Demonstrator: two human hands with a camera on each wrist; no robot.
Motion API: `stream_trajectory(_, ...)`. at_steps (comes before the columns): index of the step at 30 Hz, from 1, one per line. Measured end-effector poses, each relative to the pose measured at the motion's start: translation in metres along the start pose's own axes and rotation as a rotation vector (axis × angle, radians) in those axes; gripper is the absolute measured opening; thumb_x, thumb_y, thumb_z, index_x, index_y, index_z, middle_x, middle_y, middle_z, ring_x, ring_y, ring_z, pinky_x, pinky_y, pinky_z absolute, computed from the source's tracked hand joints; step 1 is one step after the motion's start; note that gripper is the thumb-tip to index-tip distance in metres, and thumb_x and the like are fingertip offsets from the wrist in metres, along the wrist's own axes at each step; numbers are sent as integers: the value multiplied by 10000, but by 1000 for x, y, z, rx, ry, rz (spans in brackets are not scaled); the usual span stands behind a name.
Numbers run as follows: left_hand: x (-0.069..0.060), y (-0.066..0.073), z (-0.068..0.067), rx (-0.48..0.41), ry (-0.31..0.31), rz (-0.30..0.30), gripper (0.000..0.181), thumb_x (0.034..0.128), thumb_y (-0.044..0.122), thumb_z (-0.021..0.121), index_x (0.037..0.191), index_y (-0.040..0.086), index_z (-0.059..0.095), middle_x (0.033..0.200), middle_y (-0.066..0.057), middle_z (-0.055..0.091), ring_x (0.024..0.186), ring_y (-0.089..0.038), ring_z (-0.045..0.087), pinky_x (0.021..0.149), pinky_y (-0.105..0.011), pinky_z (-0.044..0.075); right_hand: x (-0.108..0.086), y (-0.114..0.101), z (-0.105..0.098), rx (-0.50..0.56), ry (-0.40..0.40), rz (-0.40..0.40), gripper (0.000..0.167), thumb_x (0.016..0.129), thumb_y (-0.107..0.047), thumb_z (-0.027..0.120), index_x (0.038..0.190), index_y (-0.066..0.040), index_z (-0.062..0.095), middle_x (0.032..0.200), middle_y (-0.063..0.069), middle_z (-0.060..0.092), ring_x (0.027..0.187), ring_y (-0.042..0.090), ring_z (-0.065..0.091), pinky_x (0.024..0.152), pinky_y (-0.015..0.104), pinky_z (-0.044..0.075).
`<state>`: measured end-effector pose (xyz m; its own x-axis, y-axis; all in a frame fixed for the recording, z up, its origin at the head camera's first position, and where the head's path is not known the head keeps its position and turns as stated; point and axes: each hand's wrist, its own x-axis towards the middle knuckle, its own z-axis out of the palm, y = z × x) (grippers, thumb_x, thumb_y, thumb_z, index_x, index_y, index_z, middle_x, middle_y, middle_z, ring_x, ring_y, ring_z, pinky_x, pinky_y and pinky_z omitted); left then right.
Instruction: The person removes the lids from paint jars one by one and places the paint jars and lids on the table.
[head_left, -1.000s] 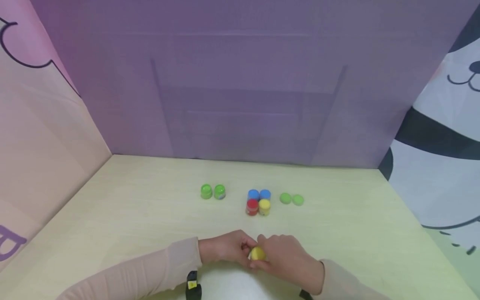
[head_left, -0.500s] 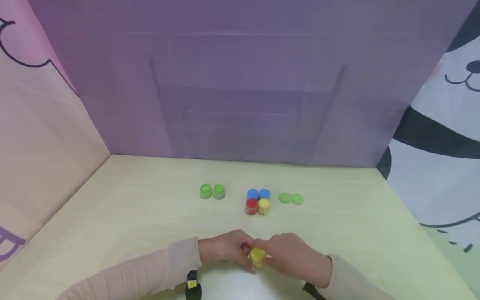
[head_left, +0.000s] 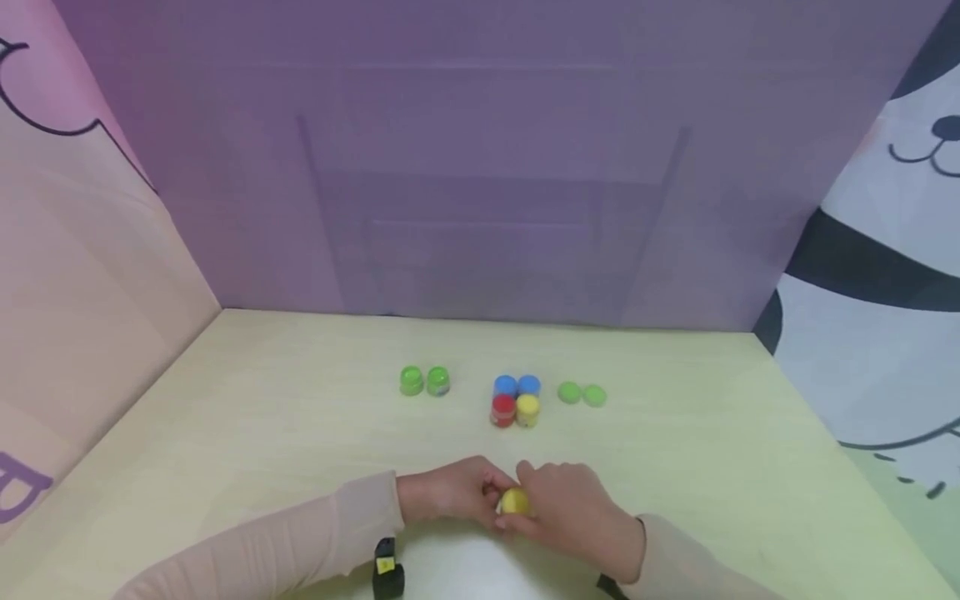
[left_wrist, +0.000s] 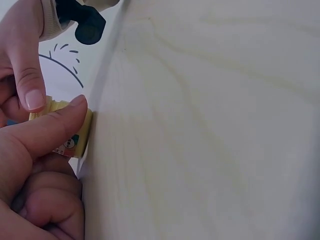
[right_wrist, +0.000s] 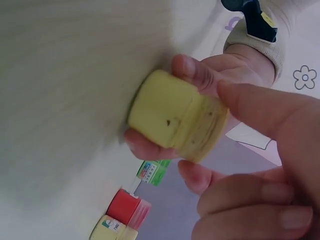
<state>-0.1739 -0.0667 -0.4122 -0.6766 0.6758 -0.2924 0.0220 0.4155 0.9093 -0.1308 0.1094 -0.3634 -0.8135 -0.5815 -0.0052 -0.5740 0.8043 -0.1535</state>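
Gripping a small, round, pale-yellow plastic jar (head_left: 514,502) in the head view, the left hand (head_left: 463,493) has its fingers curled at the jar's side, while the right hand (head_left: 573,510) closes its fingers about the jar's top from the other side. The jar is near the front of the pale wooden table (head_left: 300,425), between the two hands. Beyond it stand two blue-topped jars (head_left: 517,386) in a tight block with a round red jar (head_left: 503,411) and a second yellow jar (head_left: 528,411). To the left of this block stand two clear-green round jars (head_left: 424,381); to its right lie two flat green discs (head_left: 582,393). A purple panel (head_left: 480,167) rises behind the table.

In the left wrist view, the left thumb lies across the jar's side, partly over a printed label (left_wrist: 71,143), and a right-hand fingertip (left_wrist: 34,100) rests at the jar's upper end.

In the right wrist view, left-hand digits hold the jar's wider lower part from opposite sides. Right-hand fingers span its narrower upper end; one tip touches the edge, and whether the other tip makes contact I cannot tell. A small dark mark (right_wrist: 168,122) shows on the jar's side.
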Motion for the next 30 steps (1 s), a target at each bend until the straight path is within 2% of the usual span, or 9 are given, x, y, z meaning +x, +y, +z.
stream_trajectory(4,0,1,-1,12,-10,10,322,719,-62,728,976,133,728,544,42,425,510,-94,348,515,-199,315,0,1,-1,13,-9,-31,406,824,-487,650,911,-102,558,574,-74,417,463,57,359,416,198,314)
stream_trajectory(9,0,2,-3,12,-28,0,253,735,-10,750,939,136,720,542,38,421,514,-105,346,537,-211,310,1,5,-5,33,-84,-83,293,838,-383,675,940,-145,539,582,-90,426,478,52,366,443,192,331)
stream_trajectory(12,-1,2,-3,8,-25,-17,230,729,15,768,912,142,713,536,39,420,513,-107,349,547,-219,306,1,6,-9,45,-143,-84,225,844,-324,685,924,-178,533,574,-95,423,482,63,363,462,196,333)
stream_trajectory(17,-1,2,-1,5,-15,-25,210,723,16,773,891,123,706,535,40,427,514,-107,356,548,-221,310,1,8,-12,35,-181,-75,212,844,-326,685,959,-198,562,573,-96,419,486,70,358,470,205,331)
stream_trajectory(22,0,1,-2,-13,-35,3,207,731,-6,755,910,88,710,544,38,421,528,-105,360,555,-209,327,-2,5,-9,54,-116,-58,363,837,-472,650,957,-145,547,567,-89,405,468,58,350,434,201,315)
stream_trajectory(26,0,1,-1,-19,-26,12,352,725,-47,736,1034,123,720,560,44,413,540,-102,349,530,-201,315,-2,0,-4,9,-39,-4,485,813,-580,611,907,-107,553,562,-73,394,465,72,350,423,209,297)
stream_trajectory(30,0,2,-1,-8,-17,9,383,726,-59,729,1054,138,718,555,44,412,533,-101,343,514,-199,301,-1,-3,1,-35,4,32,485,805,-584,618,845,-106,549,555,-67,385,460,77,344,414,212,285)
